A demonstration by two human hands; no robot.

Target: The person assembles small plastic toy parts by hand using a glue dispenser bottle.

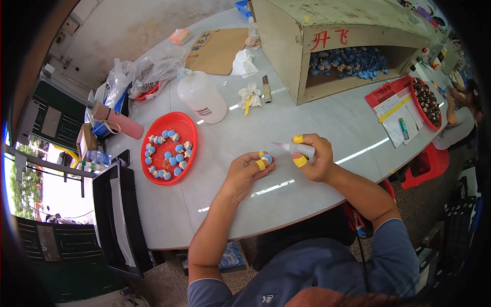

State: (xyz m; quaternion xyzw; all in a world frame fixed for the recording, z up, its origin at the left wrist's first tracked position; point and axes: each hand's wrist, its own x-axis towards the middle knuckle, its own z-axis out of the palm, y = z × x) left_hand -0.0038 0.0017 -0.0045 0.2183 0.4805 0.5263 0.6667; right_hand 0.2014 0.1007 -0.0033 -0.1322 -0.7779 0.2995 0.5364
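My left hand (242,175) pinches a small blue-and-cream piece (266,159) between thumb and fingertips, above the middle of the grey table (230,204). Wrapped in my right hand (321,162) is a small squeeze bottle (303,150), whitish, with a thin pinkish nozzle pointing left. The nozzle tip is just above the piece and looks apart from it. Yellow tape covers several fingertips on both hands. Left of my left hand, a round red tray (159,156) holds several small blue-and-cream pieces, set along the rim and near the middle.
A large white bottle (203,100) and pink flask (118,122) stand behind the tray. At far right, a beige open-fronted cabinet (286,56) holds many blue pieces (348,62). A red basin of dark pieces (426,102) lies near another person (463,120). A black bin (134,215) borders the left edge.
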